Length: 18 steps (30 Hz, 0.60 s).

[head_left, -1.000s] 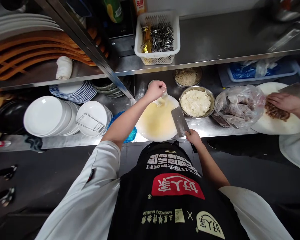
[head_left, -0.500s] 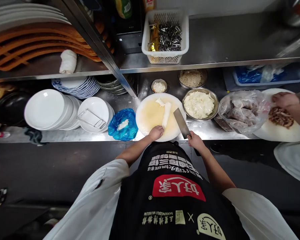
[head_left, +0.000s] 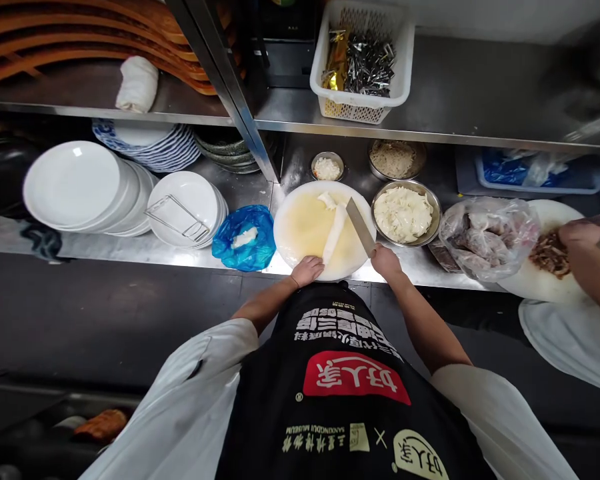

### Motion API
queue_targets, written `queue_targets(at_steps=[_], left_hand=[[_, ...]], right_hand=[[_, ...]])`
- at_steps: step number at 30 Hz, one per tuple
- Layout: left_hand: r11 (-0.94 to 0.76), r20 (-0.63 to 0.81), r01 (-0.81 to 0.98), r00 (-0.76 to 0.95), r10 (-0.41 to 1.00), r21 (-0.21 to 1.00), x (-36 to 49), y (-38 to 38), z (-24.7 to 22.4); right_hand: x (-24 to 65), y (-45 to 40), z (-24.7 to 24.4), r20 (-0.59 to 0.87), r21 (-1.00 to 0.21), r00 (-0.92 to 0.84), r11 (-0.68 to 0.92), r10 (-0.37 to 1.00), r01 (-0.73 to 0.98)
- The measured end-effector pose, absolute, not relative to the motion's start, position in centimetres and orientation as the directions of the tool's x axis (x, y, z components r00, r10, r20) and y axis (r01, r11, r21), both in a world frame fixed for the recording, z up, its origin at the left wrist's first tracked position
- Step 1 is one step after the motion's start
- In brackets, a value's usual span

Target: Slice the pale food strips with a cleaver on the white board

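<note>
A long white strip of food (head_left: 334,233) lies on the round, yellow-stained cutting board (head_left: 297,227), with a small loose white piece (head_left: 327,199) beyond its far end. My left hand (head_left: 307,271) rests at the board's near edge, its closed fingers at the strip's near end. Part of that grip is hidden. In my right hand (head_left: 386,262) is the handle of a cleaver (head_left: 360,227). Its broad blade slants over the board's right side, close beside the strip. To the right stands a metal bowl of pale shreds (head_left: 406,215).
A blue plastic bag (head_left: 244,238) and stacked white plates (head_left: 184,207) stand left. Behind the board are two smaller bowls. On the right, a bag of meat (head_left: 490,238) adjoins another board, where a co-worker's hand (head_left: 580,233) is over cut meat. A shelf edge (head_left: 430,135) overhangs the counter.
The cleaver has moved left and forward, over the board and nearer the strip. My left hand stays by the strip's near end. The camera view has shifted slightly.
</note>
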<state>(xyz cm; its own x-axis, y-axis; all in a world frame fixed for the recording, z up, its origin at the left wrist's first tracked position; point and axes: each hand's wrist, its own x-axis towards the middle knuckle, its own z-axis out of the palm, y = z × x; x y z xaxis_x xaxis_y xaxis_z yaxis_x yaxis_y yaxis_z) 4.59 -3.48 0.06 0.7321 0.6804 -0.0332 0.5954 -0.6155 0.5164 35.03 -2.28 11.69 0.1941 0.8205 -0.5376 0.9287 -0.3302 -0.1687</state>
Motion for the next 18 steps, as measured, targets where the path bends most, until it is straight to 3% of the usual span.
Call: queue_targets(at_steps=[4,9,14,18], left_hand=[[-0.615,-0.03,0.594,0.731,0.682,0.519,4.5,-3.6,-0.2],[-0.65,-0.003,0.578,0.748,0.663,0.494,4.3,-3.9,-1.3],[-0.699,0.072,0.556,0.757,0.649,0.45,4.1,-4.2,-2.2],[-0.702,0.082,0.562,0.752,0.654,0.437,4.1,-4.4,-2.2]], right_hand=[[35.0,-2.9,11.9,-0.458,-0.161,0.204,-0.307,0.865,0.938],[34.7,-3.3,12.1,-0.533,-0.143,0.167,-0.283,0.83,0.949],[34.3,-4.3,11.9,-0.473,-0.152,0.187,-0.289,0.861,0.945],[34.2,-5.4,11.5,-0.551,-0.126,0.18,-0.295,0.815,0.947]])
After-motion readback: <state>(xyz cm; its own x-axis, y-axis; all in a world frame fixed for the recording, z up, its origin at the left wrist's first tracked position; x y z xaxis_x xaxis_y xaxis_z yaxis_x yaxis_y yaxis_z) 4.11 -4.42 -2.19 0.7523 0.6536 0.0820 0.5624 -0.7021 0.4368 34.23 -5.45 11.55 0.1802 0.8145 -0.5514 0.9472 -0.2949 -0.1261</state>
